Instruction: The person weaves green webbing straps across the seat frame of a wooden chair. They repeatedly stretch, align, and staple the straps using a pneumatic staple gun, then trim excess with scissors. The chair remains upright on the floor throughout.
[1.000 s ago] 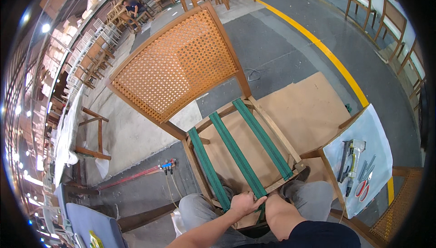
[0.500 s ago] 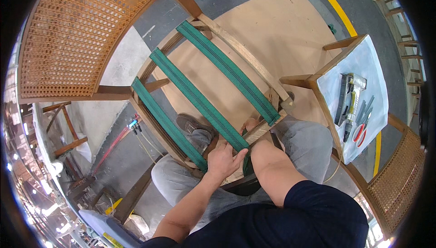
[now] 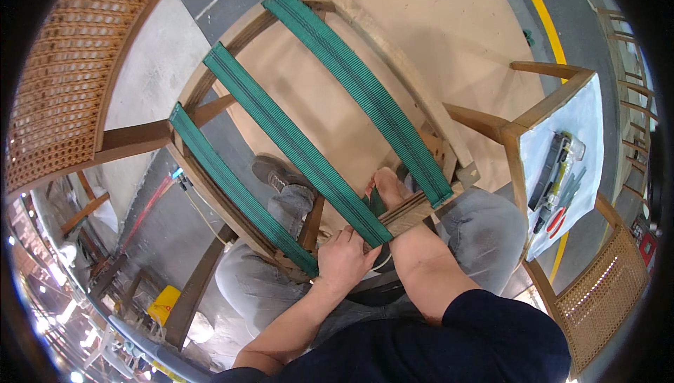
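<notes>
Three green webbing straps [image 3: 295,148] across the chair seat frame [image 3: 414,211] already — left hand [image 3: 344,260] gripping the frame's front rail, right hand [image 3: 390,186] pinching the middle strap's end; crosswise straps aren't in.

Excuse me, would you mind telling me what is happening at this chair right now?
A seated person works on a wooden chair frame strung with three green webbing straps. The left hand presses the near rail where the middle strap ends; the right hand grips a strap end from inside the frame. Tools lie on a white tray to the right.

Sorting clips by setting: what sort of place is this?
Probably a furniture workshop: an unfinished chair frame strung with green webbing straps, hand tools on a cloth-topped stand, and stacked wooden parts nearby.
</notes>
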### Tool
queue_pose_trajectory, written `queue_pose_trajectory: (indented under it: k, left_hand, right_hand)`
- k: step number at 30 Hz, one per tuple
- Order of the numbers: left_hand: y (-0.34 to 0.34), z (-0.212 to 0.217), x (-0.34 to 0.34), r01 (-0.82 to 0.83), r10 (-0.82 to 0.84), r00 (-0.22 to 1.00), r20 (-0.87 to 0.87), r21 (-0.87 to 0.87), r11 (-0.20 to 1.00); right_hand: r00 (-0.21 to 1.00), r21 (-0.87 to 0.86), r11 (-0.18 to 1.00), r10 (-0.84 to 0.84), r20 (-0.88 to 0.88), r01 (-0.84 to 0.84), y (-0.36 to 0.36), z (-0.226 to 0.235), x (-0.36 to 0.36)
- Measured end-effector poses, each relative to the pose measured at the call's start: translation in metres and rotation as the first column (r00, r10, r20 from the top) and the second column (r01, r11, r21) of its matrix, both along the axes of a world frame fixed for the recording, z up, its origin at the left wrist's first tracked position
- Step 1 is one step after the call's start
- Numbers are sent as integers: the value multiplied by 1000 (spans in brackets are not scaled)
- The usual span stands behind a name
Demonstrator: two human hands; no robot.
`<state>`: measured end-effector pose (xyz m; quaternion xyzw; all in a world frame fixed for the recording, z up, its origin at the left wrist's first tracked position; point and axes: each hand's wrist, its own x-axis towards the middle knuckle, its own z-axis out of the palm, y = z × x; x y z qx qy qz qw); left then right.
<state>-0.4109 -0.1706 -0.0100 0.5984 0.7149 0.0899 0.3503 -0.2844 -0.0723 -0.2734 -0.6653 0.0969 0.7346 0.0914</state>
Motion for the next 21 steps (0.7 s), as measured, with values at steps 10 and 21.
queue_pose_trajectory:
  k: [10, 21]
  left_hand:
    - [30, -17, -47, -300, 915, 77, 395, -866, 399]
    - [26, -42, -23, -218, 654, 569, 499, -675, 705]
  right_hand:
    - [951, 127, 957, 278, -139, -261, 8, -19, -21]
    - [892, 568, 784, 414, -179, -251, 43, 48, -112]
